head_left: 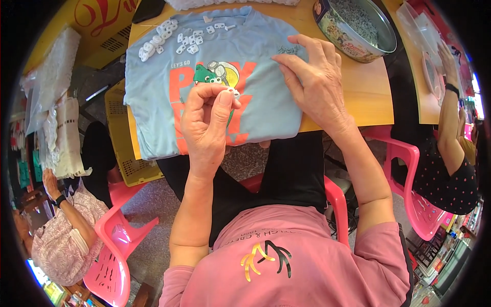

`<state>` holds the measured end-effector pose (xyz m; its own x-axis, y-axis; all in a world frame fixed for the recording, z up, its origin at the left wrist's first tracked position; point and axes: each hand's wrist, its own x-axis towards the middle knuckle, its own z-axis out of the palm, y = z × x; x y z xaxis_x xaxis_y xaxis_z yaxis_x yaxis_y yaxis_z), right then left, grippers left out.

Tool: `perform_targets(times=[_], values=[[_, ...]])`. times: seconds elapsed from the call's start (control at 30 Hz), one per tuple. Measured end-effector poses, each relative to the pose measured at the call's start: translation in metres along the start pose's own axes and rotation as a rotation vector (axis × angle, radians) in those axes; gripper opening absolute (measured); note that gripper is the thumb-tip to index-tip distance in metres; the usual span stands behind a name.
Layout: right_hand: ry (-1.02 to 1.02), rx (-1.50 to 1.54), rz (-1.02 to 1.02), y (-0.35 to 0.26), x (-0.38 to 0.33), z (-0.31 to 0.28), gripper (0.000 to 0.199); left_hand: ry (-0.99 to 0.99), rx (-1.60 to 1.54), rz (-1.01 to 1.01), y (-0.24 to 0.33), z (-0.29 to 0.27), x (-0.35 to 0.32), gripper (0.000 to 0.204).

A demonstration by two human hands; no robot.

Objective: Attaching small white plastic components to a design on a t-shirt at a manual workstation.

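My left hand (204, 115) is closed, pinching a small white plastic piece (234, 93) with holes between thumb and fingertips, above the middle of a light blue T-shirt (266, 110). The shirt lies spread over the table, with orange lettering and a green cartoon animal printed on it. Over the shirt's right part hovers my right hand (319, 77), its fingers apart, beside a little heap of tiny dark grey-green pieces (289, 49). Whether those are screws or pins is too small to tell. Several more white plastic pieces (192, 41) lie in groups along the shirt's far left and top.
A round tin (353, 50) full of similar grey-green pieces stands at the table's far right. Beyond the wooden table (376, 97), people sit on pink plastic chairs (117, 235) to my left and right. A yellow crate (130, 169) is on the floor at left.
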<state>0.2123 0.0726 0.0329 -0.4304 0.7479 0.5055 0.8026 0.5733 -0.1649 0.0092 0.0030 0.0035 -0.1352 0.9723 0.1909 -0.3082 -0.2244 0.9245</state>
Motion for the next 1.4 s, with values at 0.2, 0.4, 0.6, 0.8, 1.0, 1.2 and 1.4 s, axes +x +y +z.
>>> perform_targets(times=[0.2,0.4,0.6,0.8,1.0,1.2,1.4], values=[[-0.003,-0.036,-0.018,0.001,0.004,0.006,0.019,-0.003,-0.007,0.003,0.000,0.000,0.000,0.007],[-0.074,0.071,-0.099,-0.007,0.008,0.005,0.019,0.001,0.005,0.000,0.001,0.000,-0.001,0.009],[0.059,0.074,-0.061,0.009,0.012,-0.001,0.017,-0.002,-0.014,-0.005,0.001,0.001,0.000,0.007],[0.002,0.074,-0.082,0.006,0.013,-0.002,0.012,-0.005,-0.017,-0.006,0.002,0.001,0.000,0.007],[-0.014,0.100,-0.138,0.003,0.022,0.007,0.011,-0.003,-0.029,-0.010,0.002,0.001,0.000,0.007],[-0.050,0.082,-0.199,0.004,0.031,0.013,0.010,0.010,-0.008,-0.014,0.002,0.001,-0.001,0.007],[-0.109,0.008,-0.287,-0.010,0.045,0.002,0.011,0.011,-0.102,-0.027,0.001,-0.001,0.000,0.009]])
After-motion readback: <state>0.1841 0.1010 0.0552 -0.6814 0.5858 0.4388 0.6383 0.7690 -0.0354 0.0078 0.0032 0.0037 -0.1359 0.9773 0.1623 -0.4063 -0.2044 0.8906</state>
